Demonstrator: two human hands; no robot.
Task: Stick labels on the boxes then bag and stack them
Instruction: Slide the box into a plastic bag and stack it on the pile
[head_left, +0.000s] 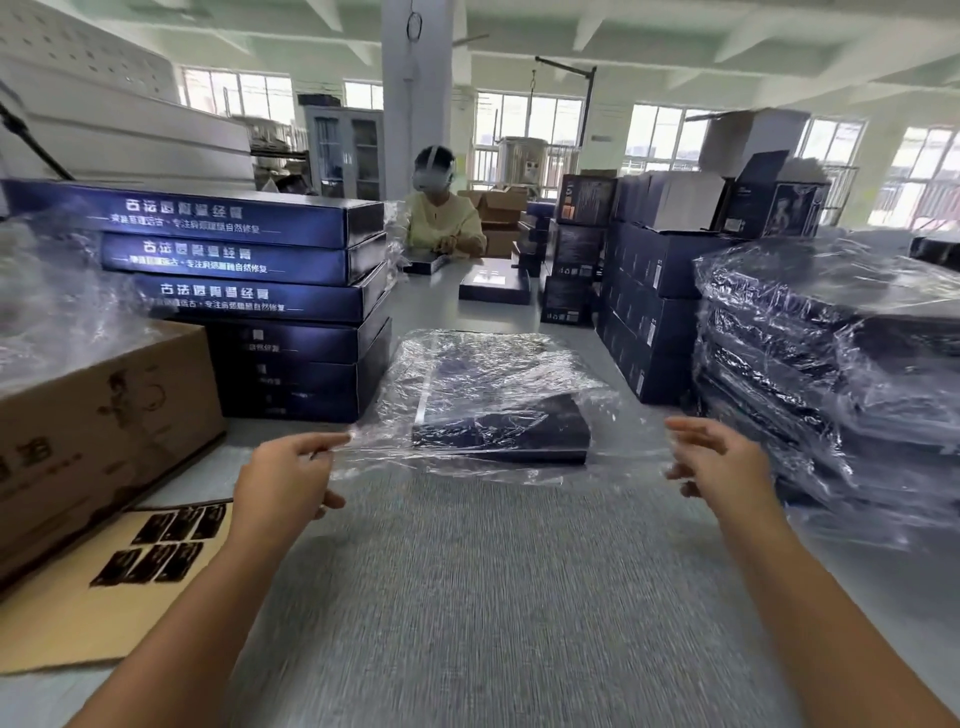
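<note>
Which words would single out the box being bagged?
Look at the grey table. Between the unwrapped blue stack at left and the wrapped stack at right lies one dark box, nearest the viewer. Only its loose clear bag is pinched by the left hand.

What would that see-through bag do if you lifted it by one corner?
The clear plastic bag would probably flop and crinkle: it is already wrinkled, and it pulls taut only where the left hand pinches its edge. The dark blue box inside looks stiff and might slide about, since the film looks shiny and loose.
</note>
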